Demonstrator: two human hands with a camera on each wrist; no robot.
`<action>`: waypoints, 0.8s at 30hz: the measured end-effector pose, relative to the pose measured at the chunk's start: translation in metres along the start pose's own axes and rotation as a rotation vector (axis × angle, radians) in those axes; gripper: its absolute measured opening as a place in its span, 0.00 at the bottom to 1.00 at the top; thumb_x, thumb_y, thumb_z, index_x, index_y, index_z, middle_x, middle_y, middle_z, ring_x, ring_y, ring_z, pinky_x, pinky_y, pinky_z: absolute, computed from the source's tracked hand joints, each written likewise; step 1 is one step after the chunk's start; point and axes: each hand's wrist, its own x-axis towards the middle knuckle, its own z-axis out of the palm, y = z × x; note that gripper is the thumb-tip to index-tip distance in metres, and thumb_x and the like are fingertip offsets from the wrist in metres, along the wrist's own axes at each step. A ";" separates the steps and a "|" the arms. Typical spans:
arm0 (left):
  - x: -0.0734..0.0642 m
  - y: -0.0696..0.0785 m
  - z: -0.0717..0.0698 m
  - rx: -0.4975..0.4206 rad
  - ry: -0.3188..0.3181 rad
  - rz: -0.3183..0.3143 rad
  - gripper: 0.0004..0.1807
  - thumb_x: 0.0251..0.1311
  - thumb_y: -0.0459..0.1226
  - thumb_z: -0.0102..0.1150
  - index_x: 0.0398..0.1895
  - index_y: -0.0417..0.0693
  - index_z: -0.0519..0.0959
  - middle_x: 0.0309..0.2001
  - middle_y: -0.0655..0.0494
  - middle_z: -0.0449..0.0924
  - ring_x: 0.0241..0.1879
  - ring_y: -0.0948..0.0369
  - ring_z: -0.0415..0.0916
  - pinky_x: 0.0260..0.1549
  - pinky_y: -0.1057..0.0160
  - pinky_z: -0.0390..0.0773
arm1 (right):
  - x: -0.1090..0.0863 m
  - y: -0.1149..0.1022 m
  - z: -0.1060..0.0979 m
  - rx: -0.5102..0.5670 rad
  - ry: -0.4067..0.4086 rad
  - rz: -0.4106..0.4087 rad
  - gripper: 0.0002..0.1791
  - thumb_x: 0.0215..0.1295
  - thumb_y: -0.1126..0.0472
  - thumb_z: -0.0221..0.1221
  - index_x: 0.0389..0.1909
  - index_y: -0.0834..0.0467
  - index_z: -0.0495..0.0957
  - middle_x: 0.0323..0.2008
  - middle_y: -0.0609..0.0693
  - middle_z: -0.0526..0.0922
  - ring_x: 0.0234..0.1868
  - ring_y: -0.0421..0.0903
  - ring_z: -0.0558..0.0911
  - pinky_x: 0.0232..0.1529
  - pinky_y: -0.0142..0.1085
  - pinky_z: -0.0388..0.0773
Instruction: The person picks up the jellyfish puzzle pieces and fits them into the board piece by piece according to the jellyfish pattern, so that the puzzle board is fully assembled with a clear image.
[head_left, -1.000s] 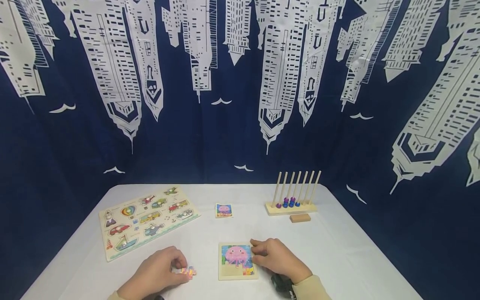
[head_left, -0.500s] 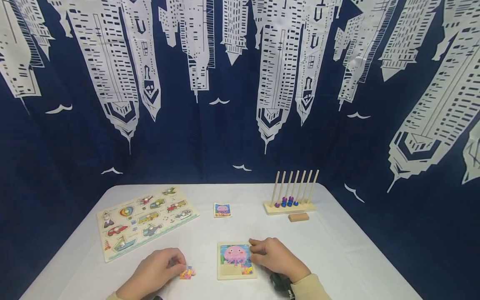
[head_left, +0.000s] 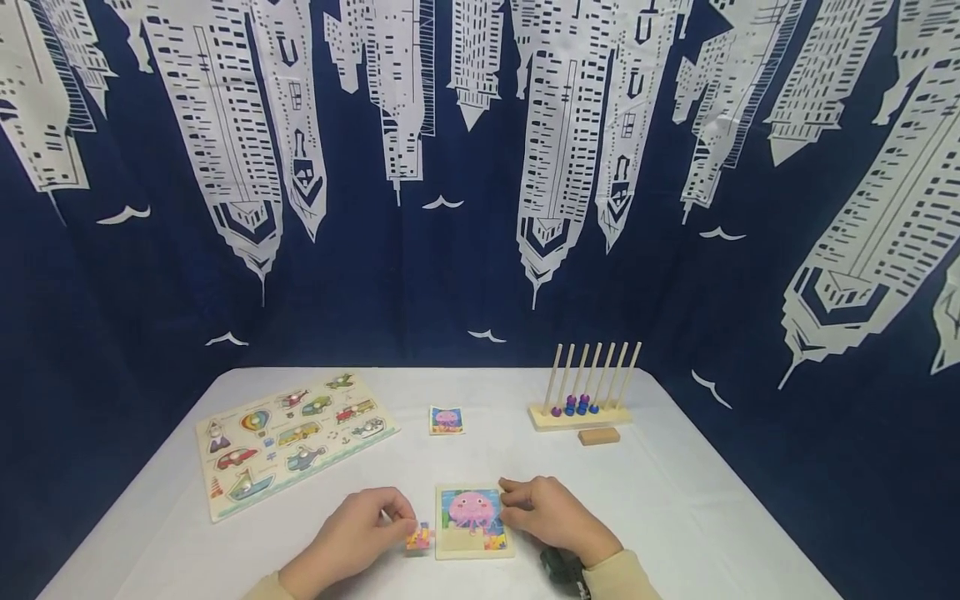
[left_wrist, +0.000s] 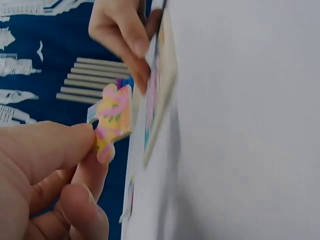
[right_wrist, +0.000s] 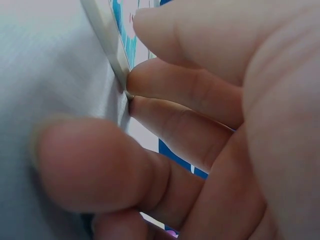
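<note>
My left hand (head_left: 367, 527) pinches a jigsaw piece (left_wrist: 114, 117) between thumb and fingers, raised just left of the puzzle tray in the head view. The piece is pink, yellow and orange with rounded knobs. A square wooden puzzle tray (head_left: 459, 552) lies on the table, showing a pink jellyfish (head_left: 471, 508) on blue. Bare wood shows in the tray's lower left, and a yellow-orange piece (head_left: 496, 542) fills its lower right corner. My right hand (head_left: 553, 515) rests at the tray's right side, its fingertips (right_wrist: 142, 80) against the edge.
At the back left lies a wooden peg board (head_left: 296, 442) with vehicle pictures. A small jellyfish picture card (head_left: 447, 421) sits behind the tray. Back right stands a rod stand (head_left: 581, 418) with purple and blue beads, a wooden block (head_left: 599, 437) in front of it.
My left hand has picked the jigsaw piece up from the table and moved right with it, close to the tray. My right hand has stayed at the tray's edge.
</note>
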 end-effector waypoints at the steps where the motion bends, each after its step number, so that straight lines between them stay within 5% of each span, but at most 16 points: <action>1: 0.003 0.004 0.004 0.002 -0.004 0.011 0.06 0.63 0.48 0.69 0.31 0.63 0.81 0.31 0.72 0.81 0.18 0.71 0.68 0.20 0.67 0.70 | -0.001 0.001 0.000 0.004 0.000 0.002 0.19 0.67 0.52 0.67 0.50 0.62 0.87 0.62 0.56 0.83 0.66 0.59 0.79 0.66 0.59 0.71; 12: 0.025 0.032 0.051 0.082 -0.015 0.057 0.06 0.61 0.43 0.71 0.30 0.61 0.81 0.23 0.74 0.77 0.17 0.72 0.66 0.18 0.69 0.68 | -0.001 0.005 0.002 0.014 0.005 -0.013 0.18 0.68 0.52 0.66 0.50 0.61 0.87 0.62 0.56 0.82 0.66 0.58 0.79 0.66 0.58 0.72; 24: 0.030 0.037 0.069 0.100 0.040 0.050 0.09 0.59 0.41 0.72 0.28 0.62 0.79 0.22 0.73 0.74 0.19 0.73 0.67 0.18 0.69 0.68 | 0.000 0.002 0.001 0.004 0.011 -0.011 0.18 0.68 0.53 0.66 0.50 0.62 0.87 0.61 0.56 0.83 0.66 0.58 0.79 0.65 0.58 0.73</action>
